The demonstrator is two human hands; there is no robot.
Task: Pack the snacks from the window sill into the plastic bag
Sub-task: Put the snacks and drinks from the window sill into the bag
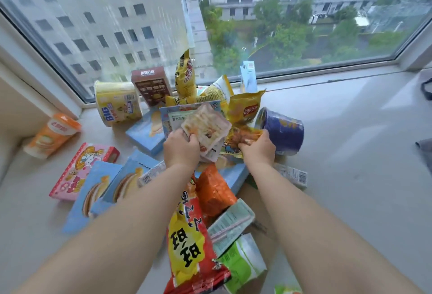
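Note:
Many snacks lie in a heap on the pale window sill (350, 153). My left hand (181, 147) grips a small pale snack packet (207, 128) with an orange picture, lifted above the heap. My right hand (258, 149) grips a crinkled orange-yellow snack packet (243, 137) beside it. Behind them lie a yellow chips bag (243, 107) and a blue tub (282, 130) on its side. A long red and yellow bag (189, 235) lies between my forearms. No plastic bag is in view.
Left of the heap are a yellow cup (117, 102), a brown box (150, 85), an orange cup (52, 135), a pink box (81, 170) and light blue boxes (93, 191). Green cartons (240, 261) lie near the front. The window glass stands right behind the snacks. Dark cloth (425, 151) lies at the right edge.

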